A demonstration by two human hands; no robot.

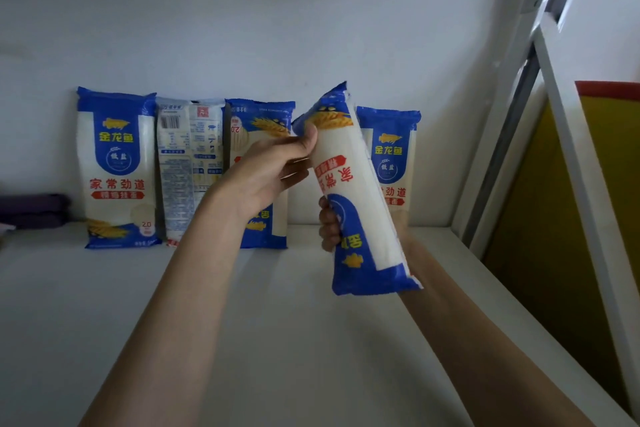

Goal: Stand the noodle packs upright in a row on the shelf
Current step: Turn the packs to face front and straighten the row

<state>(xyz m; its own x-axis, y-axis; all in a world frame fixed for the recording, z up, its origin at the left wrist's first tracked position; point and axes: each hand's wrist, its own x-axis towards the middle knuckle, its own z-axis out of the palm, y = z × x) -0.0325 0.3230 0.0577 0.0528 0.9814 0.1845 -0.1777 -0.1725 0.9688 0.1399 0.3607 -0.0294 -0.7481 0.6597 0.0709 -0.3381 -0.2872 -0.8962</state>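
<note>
Likely stiff, brittle, slick; best held at both ends. My left hand (pixel 273 170) pinches the noodle pack (pixel 356 191) toward twelve o'clock, my right hand (pixel 329 229) wraps it toward six.

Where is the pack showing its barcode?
In the head view the barcode pack stands second from left on the shelf, between the leftmost pack and the third pack.

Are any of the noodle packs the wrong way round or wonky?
Yes. In the row on the shelf, the second pack from the left shows its barcode back, and the third pack stands upside down. The held pack, gripped by the left hand and right hand, is tilted and upside down too.
</note>
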